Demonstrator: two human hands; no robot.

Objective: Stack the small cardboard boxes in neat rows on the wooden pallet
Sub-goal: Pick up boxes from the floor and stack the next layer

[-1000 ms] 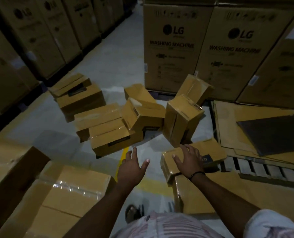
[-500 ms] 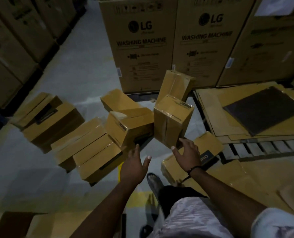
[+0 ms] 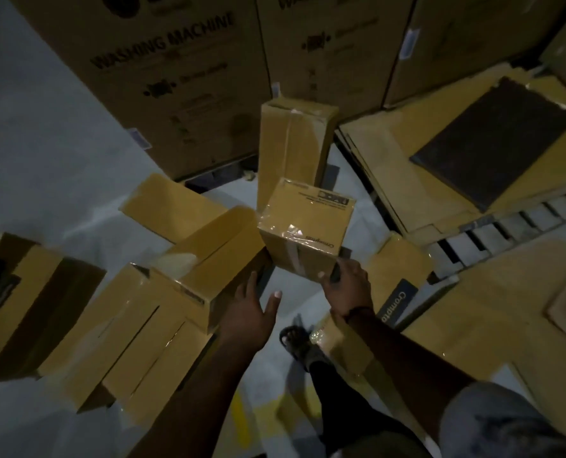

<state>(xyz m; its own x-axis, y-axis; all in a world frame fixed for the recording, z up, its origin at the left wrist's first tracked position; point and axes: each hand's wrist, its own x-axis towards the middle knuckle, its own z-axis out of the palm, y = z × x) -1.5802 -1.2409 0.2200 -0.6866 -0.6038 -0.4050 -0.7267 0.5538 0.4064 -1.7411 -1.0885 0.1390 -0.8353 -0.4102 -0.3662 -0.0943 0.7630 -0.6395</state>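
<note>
Several small tan cardboard boxes lie jumbled on the grey floor. One taped box (image 3: 304,233) stands tilted at the centre; my right hand (image 3: 347,287) grips its lower right corner, thumb on the front face. My left hand (image 3: 252,312) hovers open, fingers spread, just beside a tilted box (image 3: 209,266) on the left. A taller box (image 3: 291,143) stands behind. The wooden pallet (image 3: 506,226) lies to the right, mostly covered by flat cardboard sheets (image 3: 390,153).
Big washing-machine cartons (image 3: 176,77) wall off the back. More small boxes (image 3: 133,342) lie at the left, and one labelled box (image 3: 400,279) sits under my right wrist. A dark sheet (image 3: 493,140) rests on the pallet's cardboard. My sandalled foot (image 3: 298,342) stands between the boxes.
I have stepped closer and the view has tilted down. My right hand left the flat box and took the tilted box's corner. My left hand moved forward towards the left box.
</note>
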